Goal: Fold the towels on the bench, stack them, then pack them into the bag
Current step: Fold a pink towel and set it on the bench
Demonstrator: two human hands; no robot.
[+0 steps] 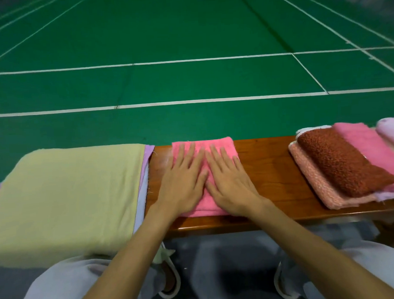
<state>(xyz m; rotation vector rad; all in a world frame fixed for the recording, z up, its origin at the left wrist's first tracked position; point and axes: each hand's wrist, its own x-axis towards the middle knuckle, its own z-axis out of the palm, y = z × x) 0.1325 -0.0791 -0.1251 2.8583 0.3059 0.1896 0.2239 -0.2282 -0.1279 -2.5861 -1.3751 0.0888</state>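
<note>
The folded pink towel [204,206] is lying mid-tabletop [267,169], its long axis running from near edge to far edge. The left hand [181,184] and right hand [229,181] are pressing flat on it, fingers [223,157] straight, slightly apart, pointing away.

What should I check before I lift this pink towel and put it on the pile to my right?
1. Pink towel folded flat: ok.
2. Grip on it: not ok; the left hand and right hand lie flat on top, fingers straight.
3. Path along the bench: ok; bare wood from the towel up to the pile.
4. Right pile squared up: not ok; the rust-brown towel lies askew and the layers are fanned out.
5. Bag ready: cannot tell; none in view.
</note>
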